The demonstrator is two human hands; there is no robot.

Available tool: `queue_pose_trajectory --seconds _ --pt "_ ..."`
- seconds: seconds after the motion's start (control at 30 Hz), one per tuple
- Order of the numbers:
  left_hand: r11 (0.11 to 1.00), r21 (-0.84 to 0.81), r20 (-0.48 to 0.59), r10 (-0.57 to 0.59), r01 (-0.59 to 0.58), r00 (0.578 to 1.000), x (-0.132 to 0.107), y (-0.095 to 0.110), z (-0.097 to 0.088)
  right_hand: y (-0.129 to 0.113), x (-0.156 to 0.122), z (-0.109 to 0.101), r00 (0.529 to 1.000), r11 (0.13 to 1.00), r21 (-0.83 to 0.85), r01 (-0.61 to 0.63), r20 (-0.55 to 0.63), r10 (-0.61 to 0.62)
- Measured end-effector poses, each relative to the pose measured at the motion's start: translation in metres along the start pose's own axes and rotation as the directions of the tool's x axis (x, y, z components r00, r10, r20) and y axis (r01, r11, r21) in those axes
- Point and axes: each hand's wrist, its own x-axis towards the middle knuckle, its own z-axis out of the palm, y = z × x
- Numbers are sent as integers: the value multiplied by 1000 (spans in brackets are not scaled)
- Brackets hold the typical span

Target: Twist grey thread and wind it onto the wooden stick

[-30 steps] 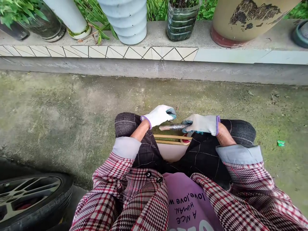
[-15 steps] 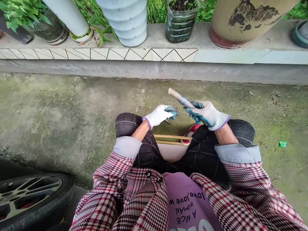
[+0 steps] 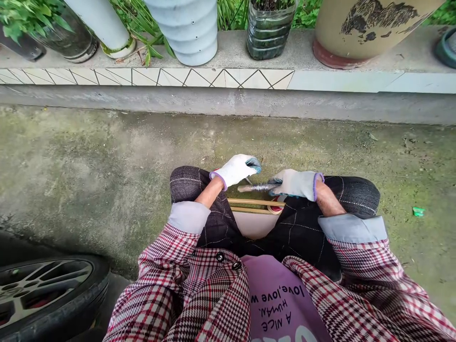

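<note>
My right hand (image 3: 295,184), in a white work glove with a teal palm, is closed round a wire-wrapped stick (image 3: 261,187). The stick lies nearly level, its pale bare end pointing left, with silvery wire wound round its middle. My left hand (image 3: 238,170), in a matching glove, has its fingers curled together just above and left of the stick. Whatever those fingers hold is hidden. A thin grey metal piece (image 3: 248,180) shows just under the left hand; whether the hand holds it I cannot tell.
Between my knees are yellowish bars (image 3: 254,203) and part of a red shoe (image 3: 275,207). Ahead runs a low tiled ledge (image 3: 327,81) bearing several plant pots. A car wheel (image 3: 46,294) stands at lower left. A green wrapper (image 3: 418,212) lies on the concrete at right.
My right hand has come down and slightly left, turning the stick from slanting up and away to nearly level, close below my left hand. My left hand has barely moved.
</note>
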Motion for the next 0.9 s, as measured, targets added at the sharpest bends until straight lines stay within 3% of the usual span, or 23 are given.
queue_pose_trajectory --seconds 0.13,0.23,0.3,0.37,0.47,0.57,0.63,0.7,0.8,0.9 --pt "999 -30 -12 -28 27 1000 1 -3 6 5 18 -11 983 967 -212 -143 -143 115" --pt "967 -242 -16 -90 83 996 4 -2 10 5 17 -22 954 962 -196 -188 -268 132" --pt "910 -398 0 -126 115 992 5 -1 12 3 11 -25 938 985 -59 -165 -317 138" --pt "861 -492 15 -138 128 990 4 0 12 -1 3 -24 930 978 183 -103 -331 160" --pt "835 -535 47 -117 124 992 2 2 12 -8 -8 -21 928 859 510 40 -337 156" --pt "865 -485 90 -97 129 991 -1 3 12 -13 -17 -21 933 721 673 166 -343 105" --pt "903 -410 87 -105 131 991 -1 2 11 -15 -22 -24 956 668 724 172 -287 66" --pt "941 -315 44 -118 126 992 0 0 10 -15 -27 -25 987 689 717 109 -159 9" --pt "982 -178 -14 -63 59 998 3 -4 4 -14 -30 -22 994 816 578 30 69 -85" --pt "998 -66 -21 -4 2 1000 3 -7 -2 -10 -22 -13 977 940 334 75 166 -137"
